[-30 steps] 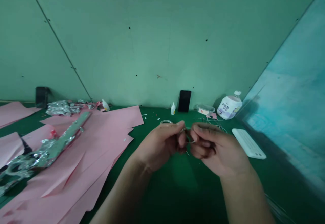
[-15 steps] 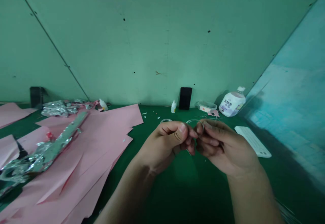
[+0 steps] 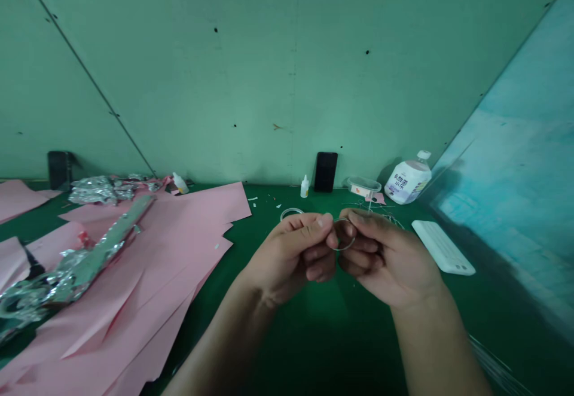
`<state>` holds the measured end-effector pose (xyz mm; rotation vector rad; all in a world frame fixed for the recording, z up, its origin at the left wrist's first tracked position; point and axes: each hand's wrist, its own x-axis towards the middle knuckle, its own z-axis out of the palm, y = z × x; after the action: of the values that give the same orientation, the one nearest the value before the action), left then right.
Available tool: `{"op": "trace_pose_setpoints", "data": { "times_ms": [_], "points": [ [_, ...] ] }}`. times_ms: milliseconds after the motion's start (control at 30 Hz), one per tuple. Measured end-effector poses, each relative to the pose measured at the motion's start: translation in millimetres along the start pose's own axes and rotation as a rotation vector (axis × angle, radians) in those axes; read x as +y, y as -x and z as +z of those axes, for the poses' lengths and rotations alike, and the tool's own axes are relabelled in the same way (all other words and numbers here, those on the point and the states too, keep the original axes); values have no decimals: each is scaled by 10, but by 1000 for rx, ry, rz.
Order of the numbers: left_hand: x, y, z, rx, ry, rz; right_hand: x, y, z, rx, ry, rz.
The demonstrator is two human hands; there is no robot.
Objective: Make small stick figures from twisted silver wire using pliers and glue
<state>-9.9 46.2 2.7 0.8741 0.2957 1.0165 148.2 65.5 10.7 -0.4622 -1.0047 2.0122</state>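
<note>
Between the left hand (image 3: 291, 249) and the right hand (image 3: 388, 258), both sets of fingertips pinch one thin ring (image 3: 344, 249). Just beyond, the left hand partly hides a second ring (image 3: 291, 210). Behind stands one phone (image 3: 326, 171); rightward, one tub (image 3: 359, 191), contents unclear, and one jug (image 3: 408, 182).

Bare left hand (image 3: 287, 255), bare right hand (image 3: 390, 255), bare forearms (image 3: 231, 330)

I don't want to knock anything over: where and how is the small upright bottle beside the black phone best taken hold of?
I'd probably pinch the small upright bottle by its body, across left and right, coming from the front. The body is wider than the pointed tip; the green wall lies behind, the black phone to the right.
</note>
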Motion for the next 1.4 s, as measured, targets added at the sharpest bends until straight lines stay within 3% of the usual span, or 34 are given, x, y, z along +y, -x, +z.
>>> {"op": "trace_pose_setpoints", "data": {
  "times_ms": [233,467,700,867,1233,1400],
  "points": [
    [-18,-30,-5,144,-251,61,2,28,23,14,54,-66],
    [29,-21,-88,-22,30,-135,3,27,7,38,41,5],
    [-60,-55,-17,44,54,116,45,-20,54,18,-72,-33],
    [-76,-54,1,67,50,164,97,-47,84,87,-49,-120],
    [0,-38,-28,169,-121,213,291,-142,182,368,221,-318],
    [67,-23,-43,186,-250,206,250,-105,160,395,613,-437]
  ]
}}
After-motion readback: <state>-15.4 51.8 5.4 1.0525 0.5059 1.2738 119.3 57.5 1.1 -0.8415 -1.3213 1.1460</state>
